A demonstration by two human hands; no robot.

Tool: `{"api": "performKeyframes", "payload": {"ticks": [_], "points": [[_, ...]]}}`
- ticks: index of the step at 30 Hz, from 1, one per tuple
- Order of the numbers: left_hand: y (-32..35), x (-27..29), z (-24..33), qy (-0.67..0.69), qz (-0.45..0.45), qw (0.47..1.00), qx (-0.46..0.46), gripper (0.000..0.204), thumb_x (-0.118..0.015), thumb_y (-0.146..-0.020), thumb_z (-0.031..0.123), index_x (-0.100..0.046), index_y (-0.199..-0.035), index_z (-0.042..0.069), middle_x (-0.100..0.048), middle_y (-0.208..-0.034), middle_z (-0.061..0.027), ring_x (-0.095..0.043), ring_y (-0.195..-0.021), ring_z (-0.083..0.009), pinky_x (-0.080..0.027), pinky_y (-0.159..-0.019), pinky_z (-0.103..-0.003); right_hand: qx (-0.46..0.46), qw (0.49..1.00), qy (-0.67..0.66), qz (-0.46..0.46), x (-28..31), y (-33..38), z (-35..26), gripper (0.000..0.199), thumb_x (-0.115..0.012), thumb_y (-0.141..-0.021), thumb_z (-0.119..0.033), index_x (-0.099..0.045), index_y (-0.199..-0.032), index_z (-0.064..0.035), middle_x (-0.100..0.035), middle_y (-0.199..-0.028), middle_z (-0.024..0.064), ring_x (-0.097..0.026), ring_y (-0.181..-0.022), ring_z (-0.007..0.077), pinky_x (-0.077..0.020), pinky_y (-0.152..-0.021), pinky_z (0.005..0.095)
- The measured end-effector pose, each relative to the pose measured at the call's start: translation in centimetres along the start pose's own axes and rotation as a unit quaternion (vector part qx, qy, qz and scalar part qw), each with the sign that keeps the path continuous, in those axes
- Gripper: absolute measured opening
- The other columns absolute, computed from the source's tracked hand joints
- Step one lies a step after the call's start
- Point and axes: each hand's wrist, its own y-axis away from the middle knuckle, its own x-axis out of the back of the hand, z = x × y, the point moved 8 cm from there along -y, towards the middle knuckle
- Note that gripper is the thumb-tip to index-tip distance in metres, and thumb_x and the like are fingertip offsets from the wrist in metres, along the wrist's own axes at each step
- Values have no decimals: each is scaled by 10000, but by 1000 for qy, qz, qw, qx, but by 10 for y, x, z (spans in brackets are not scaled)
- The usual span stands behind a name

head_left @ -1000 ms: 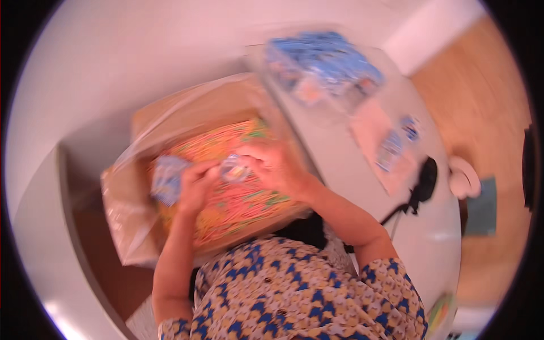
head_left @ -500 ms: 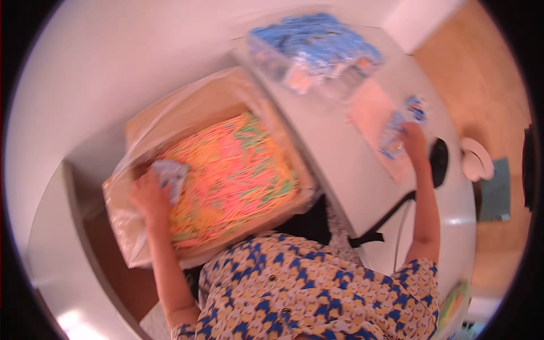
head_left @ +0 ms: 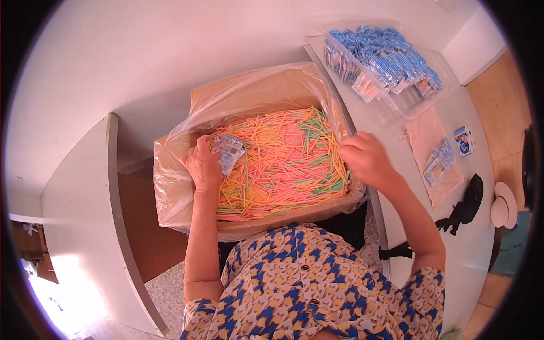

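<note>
My left hand (head_left: 203,164) grips a small clear packet with blue print (head_left: 229,153) between thumb and fingers, over the left side of a big cardboard box (head_left: 255,90). The box is lined with clear plastic and filled with thin pink, orange, yellow and green sticks (head_left: 272,164). At the box's right edge is my right hand (head_left: 365,157), its fingers curled together, with nothing showing in them. More blue-printed packets (head_left: 438,163) lie on a pale pink cloth (head_left: 422,133) to the right.
A clear plastic tub (head_left: 354,71) heaped with blue packets (head_left: 391,56) stands at the back right of the white table (head_left: 368,119). Beside the cloth lie a small blue-and-white pack (head_left: 464,141) and a black strapped object (head_left: 467,201). A curved white panel (head_left: 79,175) rises at left.
My right hand has left the packets on the cloth and come left to the box's edge. My left hand still holds its packet over the sticks. The whole view has shifted.
</note>
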Motion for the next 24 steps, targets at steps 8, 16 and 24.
{"api": "performKeyframes", "payload": {"ticks": [8,16,24], "points": [[3,12,5,-50,68,994,-74,93,-691,-799,157,-697,-891,153,-673,-824,16,-597,-809,-204,-354,-834,-386,33,989,51,-132,-132,-69,13,60,-593,-715,-1,-640,-742,-27,-602,-818,96,-614,-841,265,-520,-730,369],[3,19,1,162,122,979,-25,107,-663,-823,94,-659,-930,108,-678,-854,-25,-610,-836,-210,-402,-787,-377,75,960,148,-225,-171,-82,0,97,-577,-735,-19,-661,-775,10,-611,-897,162,-640,-882,295,-532,-741,379],[5,-10,45,748,-116,619,207,118,-525,-969,92,-604,-1035,34,-668,-941,-27,-616,-791,-66,-504,-698,-231,26,971,75,-225,-166,-77,18,104,-573,-747,-16,-661,-797,6,-634,-880,180,-642,-857,330,-520,-712,418]]}}
